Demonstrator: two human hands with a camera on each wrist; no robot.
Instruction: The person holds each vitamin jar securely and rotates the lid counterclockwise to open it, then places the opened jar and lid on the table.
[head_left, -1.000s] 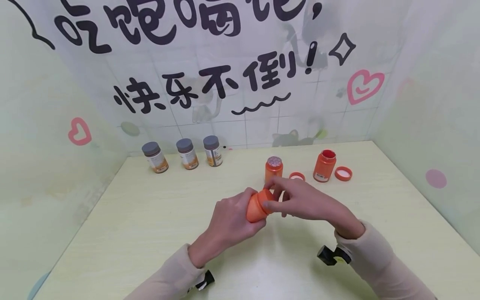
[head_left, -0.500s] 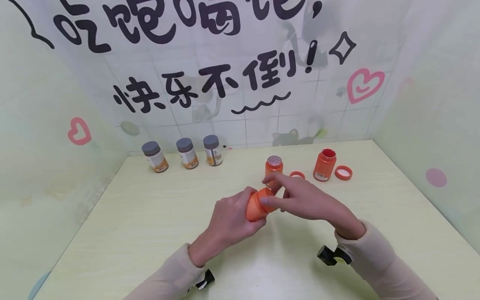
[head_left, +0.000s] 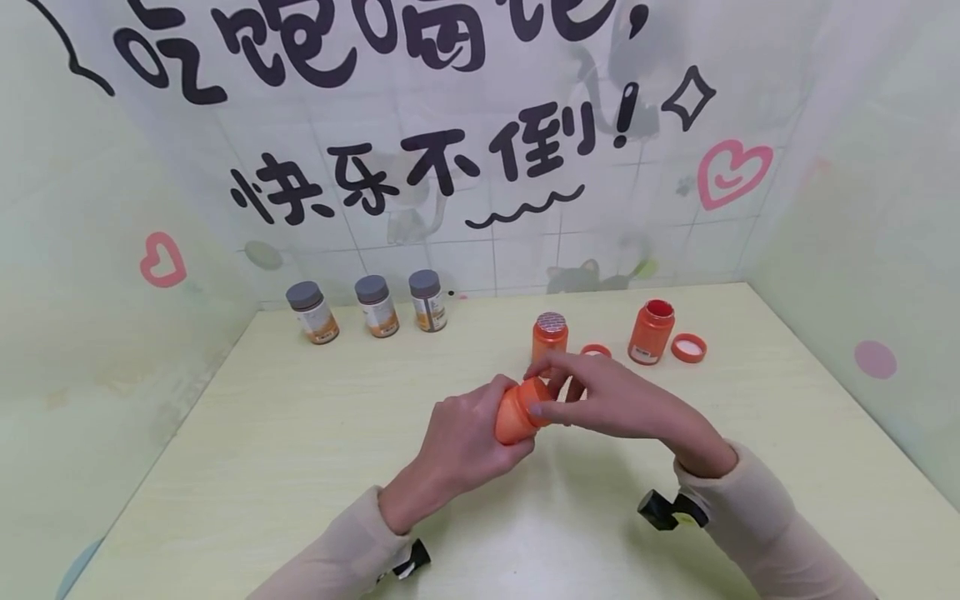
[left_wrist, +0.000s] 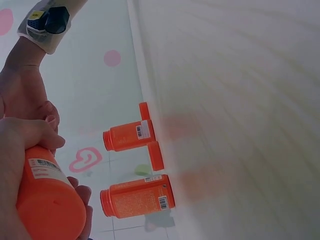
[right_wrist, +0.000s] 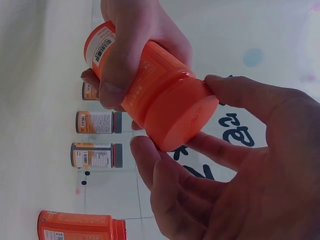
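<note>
My left hand (head_left: 461, 437) grips an orange pill bottle (head_left: 509, 418) round its body, tilted above the table with its top toward my right hand. An orange cap (right_wrist: 187, 115) sits on that bottle. The thumb and fingers of my right hand (head_left: 622, 400) pinch the cap's rim, as the right wrist view shows. The bottle's base and part of its label face the left wrist view. Behind the hands an uncapped orange bottle (head_left: 550, 332) stands with a printed seal over its mouth. Its neighbour, another orange bottle (head_left: 651, 333), has an open mouth.
Two loose orange caps lie by the standing bottles: one cap (head_left: 688, 348) at the right, another cap (head_left: 597, 350) partly behind my right hand. Three grey-capped bottles (head_left: 377, 308) stand at the back left. A printed wall sheet (head_left: 525, 258) rises behind the table (head_left: 300, 467).
The right hand's fingers loosen and shift round the cap, then close on its rim again. The left hand and its bottle stay nearly still. The head view shifts slightly.
</note>
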